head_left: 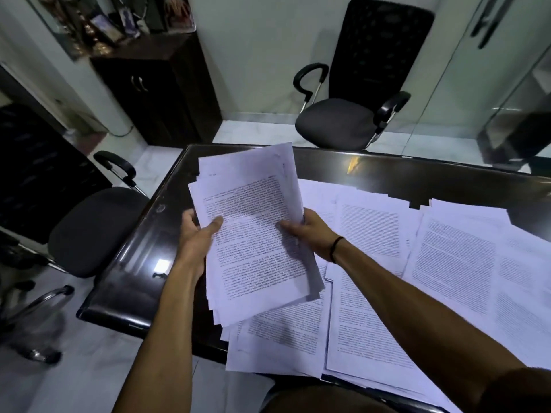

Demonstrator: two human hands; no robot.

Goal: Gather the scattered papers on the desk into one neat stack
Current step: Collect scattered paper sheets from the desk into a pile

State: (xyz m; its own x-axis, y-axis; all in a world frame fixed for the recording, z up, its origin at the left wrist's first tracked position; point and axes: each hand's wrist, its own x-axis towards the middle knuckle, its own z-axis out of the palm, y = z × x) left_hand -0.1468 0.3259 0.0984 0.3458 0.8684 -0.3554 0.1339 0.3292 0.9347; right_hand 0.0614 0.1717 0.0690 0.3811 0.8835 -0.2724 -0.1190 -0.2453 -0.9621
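Observation:
A loose, uneven bundle of printed sheets point(253, 234) is lifted above the dark glossy desk point(140, 263), its edges fanned out. My left hand point(196, 234) grips the bundle's left edge, thumb on top of the front page. My right hand point(307, 231) grips its right edge, thumb on the page and fingers behind; a black band circles that wrist. Several more printed sheets point(447, 263) lie spread flat and overlapping across the desk to the right and below the bundle, some hanging over the near edge.
One black office chair point(337, 120) stands beyond the desk's far edge and another point(92, 231) at its left side. A dark wooden cabinet point(158, 90) stands at the back left. Glass panels run along the right.

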